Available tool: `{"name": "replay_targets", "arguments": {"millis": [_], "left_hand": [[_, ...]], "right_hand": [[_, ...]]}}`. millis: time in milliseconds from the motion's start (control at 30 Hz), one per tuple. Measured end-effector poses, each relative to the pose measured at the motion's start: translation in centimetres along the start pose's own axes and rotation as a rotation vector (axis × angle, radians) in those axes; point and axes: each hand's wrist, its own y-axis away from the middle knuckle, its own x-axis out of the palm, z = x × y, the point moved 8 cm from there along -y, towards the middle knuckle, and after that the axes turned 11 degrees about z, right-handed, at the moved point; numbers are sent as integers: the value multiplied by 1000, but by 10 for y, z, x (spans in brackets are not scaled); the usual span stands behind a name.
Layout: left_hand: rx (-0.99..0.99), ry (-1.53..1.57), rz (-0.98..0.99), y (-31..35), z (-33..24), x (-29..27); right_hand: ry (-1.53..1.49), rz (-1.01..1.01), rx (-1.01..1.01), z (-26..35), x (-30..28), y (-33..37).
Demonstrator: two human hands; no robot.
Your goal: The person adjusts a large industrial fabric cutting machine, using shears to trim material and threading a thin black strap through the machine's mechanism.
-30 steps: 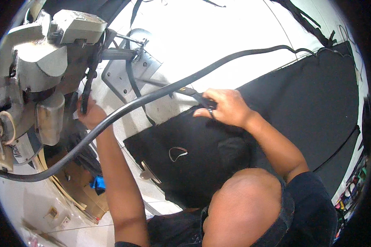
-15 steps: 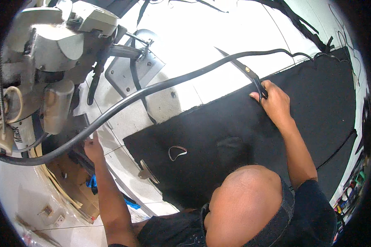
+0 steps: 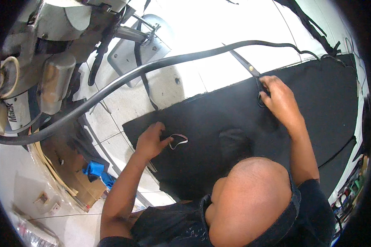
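Observation:
My right hand (image 3: 281,99) is closed on a pair of black-handled scissors (image 3: 251,68) near the upper edge of a large sheet of black fabric (image 3: 202,123). The long blades point up and left over the white tiles and look closed. Over the fabric's left end is my left hand (image 3: 152,140), fingers apart and holding nothing visible. Close by its thumb tip lies a thin, pale, bent loop (image 3: 179,141); whether they touch I cannot tell. A light-coloured edge of another object (image 3: 151,166) shows by my left wrist, mostly hidden.
A grey machine (image 3: 55,37) fills the upper left. Its thick black cable (image 3: 165,61) arcs across the view above the fabric. Behind it stands a metal plate (image 3: 123,61) with a strap. Brown cardboard (image 3: 66,177) and a blue piece (image 3: 94,168) lie lower left; black scraps (image 3: 307,24) lie upper right.
My left hand has moved right, from beside the dark items under the machine to above the fabric by the loop. The scissors stay in my right hand, its grip slightly shifted. The view has shifted slightly.

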Motion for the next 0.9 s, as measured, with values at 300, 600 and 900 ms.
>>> {"name": "replay_targets", "arguments": {"millis": [300, 600, 900], "left_hand": [[160, 181, -213, 3, -21, -8], [134, 824, -595, -39, -63, -116], [219, 1306, -713, -94, -44, -137]], "right_hand": [[-770, 437, -495, 162, 104, -33], [-1679, 224, -282, 186, 84, -90], [-1715, -19, -463, 180, 30, -159]]}}
